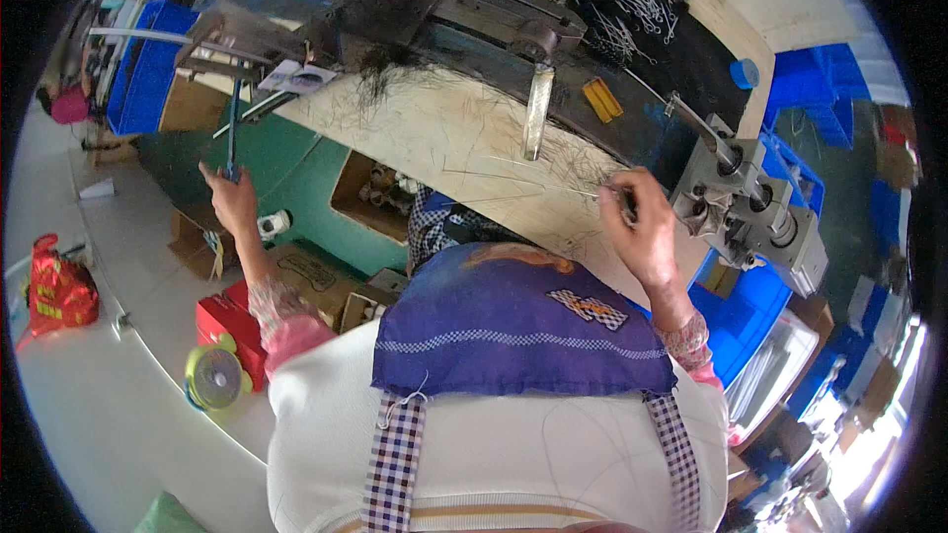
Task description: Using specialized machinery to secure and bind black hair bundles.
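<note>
Thin wire (581, 191) extends leftward from the fingertips of the right hand (644, 232), above the near edge of the pale wooden workbench (395, 128), in the head view. The right hand is partly closed, thumb and fingers curled toward each other at the wire's end; the exact grip is too small to tell. The left hand (235, 202) is closed around the lower end of a dark blue lever (234, 128), one finger extended to the left. A dark metal machine bed (444, 15) spans the rear of the bench. A flat metal bar (538, 111) projects from it toward the operator. Loop-ended wire pieces (637, 8) lie at the rear right, beyond a yellow block (601, 100). A metal rod fixture (755, 207) stands just right of the right hand.
</note>
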Demonstrator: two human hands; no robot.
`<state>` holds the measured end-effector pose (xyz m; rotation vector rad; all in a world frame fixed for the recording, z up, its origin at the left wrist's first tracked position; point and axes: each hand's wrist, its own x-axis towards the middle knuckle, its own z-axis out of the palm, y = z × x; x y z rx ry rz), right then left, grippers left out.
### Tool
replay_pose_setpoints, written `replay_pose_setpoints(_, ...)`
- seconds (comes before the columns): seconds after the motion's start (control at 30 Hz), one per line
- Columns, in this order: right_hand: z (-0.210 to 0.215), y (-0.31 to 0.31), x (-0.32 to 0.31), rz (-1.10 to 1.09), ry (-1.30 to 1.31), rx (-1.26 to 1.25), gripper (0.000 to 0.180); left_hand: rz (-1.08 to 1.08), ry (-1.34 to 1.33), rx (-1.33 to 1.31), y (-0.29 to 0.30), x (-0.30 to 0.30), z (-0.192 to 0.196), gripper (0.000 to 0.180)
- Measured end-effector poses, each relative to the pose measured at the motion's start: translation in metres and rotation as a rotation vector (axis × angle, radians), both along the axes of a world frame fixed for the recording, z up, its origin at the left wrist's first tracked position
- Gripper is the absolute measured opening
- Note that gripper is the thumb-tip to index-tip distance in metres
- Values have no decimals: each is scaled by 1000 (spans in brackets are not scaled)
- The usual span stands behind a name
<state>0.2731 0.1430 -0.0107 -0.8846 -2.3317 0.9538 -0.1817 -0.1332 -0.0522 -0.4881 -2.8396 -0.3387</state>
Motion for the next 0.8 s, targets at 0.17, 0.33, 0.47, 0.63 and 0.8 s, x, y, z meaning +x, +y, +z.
replay_pose_setpoints(0.17,13,8,33,-350,306,-116,9,40,-148,123,27,47,-12,72)
replay_pose_setpoints(0.33,54,17,30,-363,338,-234,4,-888,-22,329,115,155,33,66)
replay_pose_setpoints(0.47,84,16,-16,6,296,-190,6,-1353,-945,491,169,248,100,36)
replay_pose_setpoints(0.63,98,37,-34,-25,144,-15,13,-1341,-1148,446,183,222,71,28)
replay_pose_setpoints(0.8,76,73,-17,-32,-109,405,10,-1197,-1304,783,194,223,16,20)
